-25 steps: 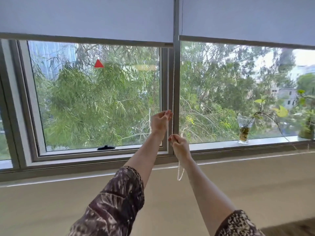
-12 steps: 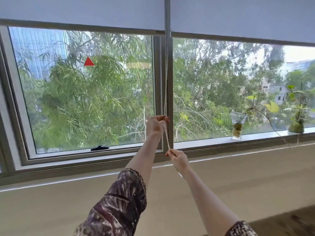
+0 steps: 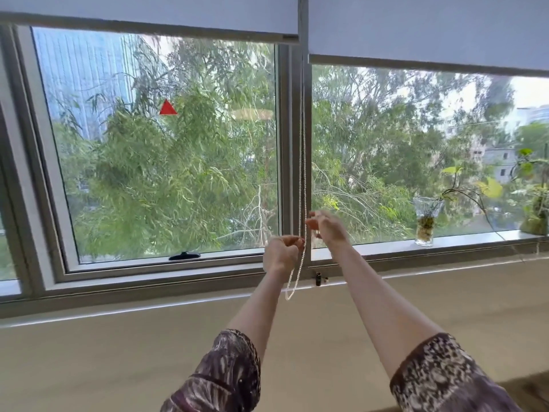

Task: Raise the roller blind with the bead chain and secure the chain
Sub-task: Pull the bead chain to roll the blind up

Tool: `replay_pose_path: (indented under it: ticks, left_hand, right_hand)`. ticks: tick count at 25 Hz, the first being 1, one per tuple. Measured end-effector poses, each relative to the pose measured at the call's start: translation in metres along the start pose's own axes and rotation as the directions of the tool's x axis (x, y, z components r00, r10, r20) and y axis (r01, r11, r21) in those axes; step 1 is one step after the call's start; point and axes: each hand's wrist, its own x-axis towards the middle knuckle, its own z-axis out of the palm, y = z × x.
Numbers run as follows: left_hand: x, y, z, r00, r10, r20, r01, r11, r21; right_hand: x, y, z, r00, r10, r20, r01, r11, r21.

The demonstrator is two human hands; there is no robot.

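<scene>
I am in the pulling step: both hands are up at the bead chain (image 3: 302, 173), which hangs down the upright frame post between the two window panes. My left hand (image 3: 282, 254) sits lower, just above the bottom rail of the window frame, fingers curled shut around the chain, and the slack loop dangles below it toward the sill edge. My right hand (image 3: 325, 228) is higher and to the right of the post. It is blurred, the fingers look loosely spread near the strands, and I cannot tell whether it pinches a strand or has let go.

The left roller blind (image 3: 148, 10) has its bottom bar near the top edge of the left pane, higher than the bar of the right roller blind (image 3: 430, 28), so I judge the raising is well along but possibly not finished.

A small dark chain clip (image 3: 318, 279) sits on the lower frame rail at the foot of the post, just right of the hanging loop. I take it to be the anchor for the chain, though it is too small to be sure.

Next I would need to close the right hand on the correct strand, draw it down hand over hand until the bar reaches the top, then guide the loop to that clip while keeping tension so the blind does not slip back.
</scene>
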Motion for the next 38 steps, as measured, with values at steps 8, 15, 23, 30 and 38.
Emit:
replay_pose_path:
  ticks: [8,15,23,30,38]
  left_hand:
    - [-0.025,-0.03,0.013,0.999,-0.038,0.027,0.032,0.98,0.197]
    - [0.003,-0.013,-0.012,0.953,0.061,0.296,-0.088,0.993,0.079]
    - [0.023,0.071,-0.045,0.969,0.127,0.212,-0.06,0.954,-0.295]
    - [0.04,0.11,-0.031,0.986,0.142,0.089,-0.105,0.936,-0.336]
    - [0.041,0.087,-0.013,0.996,0.033,-0.088,-0.053,0.97,-0.236]
  right_hand:
    - [0.022,-0.063,0.014,0.987,-0.151,-0.051,0.154,0.987,0.049]
    - [0.01,-0.059,0.026,0.941,-0.255,-0.22,0.289,0.948,0.137]
    - [-0.007,-0.004,0.037,0.972,-0.194,-0.133,0.205,0.976,0.07]
    - [-0.038,0.045,0.047,0.987,-0.146,-0.072,0.15,0.987,0.048]
    - [-0.038,0.059,0.032,0.995,0.016,0.103,-0.005,0.994,-0.112]
